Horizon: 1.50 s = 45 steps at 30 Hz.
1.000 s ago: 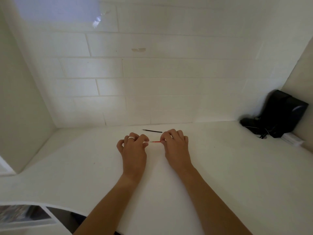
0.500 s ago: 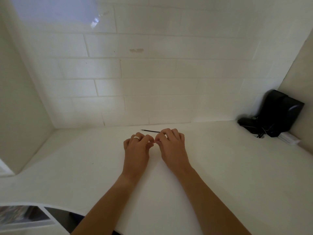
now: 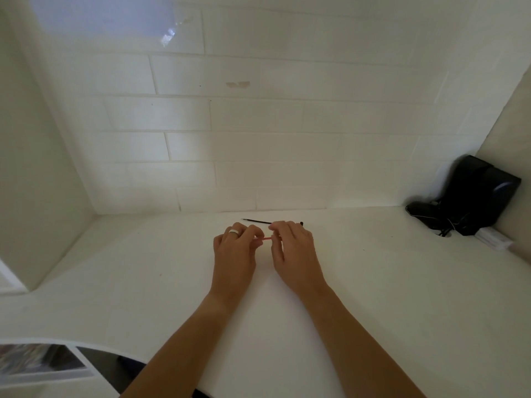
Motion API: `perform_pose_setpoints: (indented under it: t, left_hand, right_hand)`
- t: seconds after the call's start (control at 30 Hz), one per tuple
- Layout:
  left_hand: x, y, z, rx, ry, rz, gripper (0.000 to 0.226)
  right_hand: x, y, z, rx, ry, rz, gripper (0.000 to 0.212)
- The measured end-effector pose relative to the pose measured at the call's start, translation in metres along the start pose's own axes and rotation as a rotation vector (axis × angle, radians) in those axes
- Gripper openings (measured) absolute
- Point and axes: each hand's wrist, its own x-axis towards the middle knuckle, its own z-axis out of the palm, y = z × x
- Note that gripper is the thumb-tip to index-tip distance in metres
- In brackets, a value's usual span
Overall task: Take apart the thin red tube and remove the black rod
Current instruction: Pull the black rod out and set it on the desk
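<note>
Red tube (image 3: 267, 239), very thin and straight, sits near the middle of the frame, held level just above the white counter (image 3: 373, 297). Only a short pinkish-red piece of it shows, between the two hands; its ends are hidden under the fingertips. The left hand (image 3: 234, 254) pinches the left end with thumb and curled fingers, and it wears a silver ring (image 3: 234, 232). The right hand (image 3: 293, 251) pinches the right end in the same way. Both hands are closed on the tube, knuckles up, with bare forearms coming from the bottom of the frame.

Just behind the hands, a black rod (image 3: 256, 221) lies flat on the counter; it is fine like a needle, and its right part is covered by the right hand.

The counter is smooth, matt and white, with a curved front edge at the lower left. Behind it stands a wall of glossy white tiles (image 3: 258, 139) laid like bricks, with a bright reflection at the upper left. At the right edge of the frame, in the corner, a black device (image 3: 477, 196) with thin cables rests on the counter.
</note>
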Motion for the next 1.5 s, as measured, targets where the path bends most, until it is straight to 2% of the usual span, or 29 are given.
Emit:
perform_pose_setpoints:
  t: [0.13, 0.23, 0.3, 0.5, 0.63, 0.8, 0.93, 1.13, 1.3, 1.4, 1.5]
  left_hand:
    - [0.000, 0.001, -0.002, 0.010, 0.002, -0.012, 0.019]
    - [0.001, 0.001, -0.002, 0.017, 0.005, -0.025, 0.016]
    - [0.001, 0.000, -0.002, 0.018, 0.008, -0.028, 0.015]
    - [0.000, -0.001, -0.001, -0.011, -0.003, -0.005, 0.016]
    - [0.000, -0.001, -0.001, -0.006, 0.000, -0.003, 0.017]
    - [0.000, -0.001, 0.000, -0.035, -0.018, 0.012, 0.013]
    - [0.000, -0.004, 0.002, -0.085, -0.040, 0.042, 0.016]
    - [0.000, -0.005, 0.005, -0.012, -0.096, 0.086, 0.022]
    - [0.000, -0.002, 0.005, -0.001, -0.101, 0.074, 0.015]
    - [0.000, -0.001, 0.004, -0.012, -0.116, 0.076, 0.023]
    - [0.001, -0.002, 0.005, -0.015, -0.128, 0.084, 0.024]
  right_hand:
    - [0.003, -0.007, -0.005, 0.047, 0.051, 0.049, 0.042]
    - [0.002, -0.006, -0.007, -0.053, 0.109, 0.164, 0.032]
    - [0.001, -0.003, -0.007, -0.154, 0.093, 0.201, 0.025]
    - [-0.002, -0.007, 0.000, -0.067, -0.034, 0.013, 0.023]
    - [0.000, -0.005, 0.000, -0.078, 0.001, 0.078, 0.022]
    - [-0.003, -0.006, 0.001, -0.068, -0.041, -0.040, 0.019]
    - [-0.003, -0.005, 0.004, -0.105, -0.044, -0.064, 0.023]
    - [-0.005, -0.002, 0.003, -0.127, -0.047, -0.083, 0.018]
    - [0.003, 0.000, -0.010, -0.144, 0.032, 0.033, 0.009]
    - [0.015, 0.008, -0.019, -0.145, 0.074, 0.194, 0.005]
    - [0.028, 0.020, -0.019, -0.223, -0.025, 0.323, 0.009]
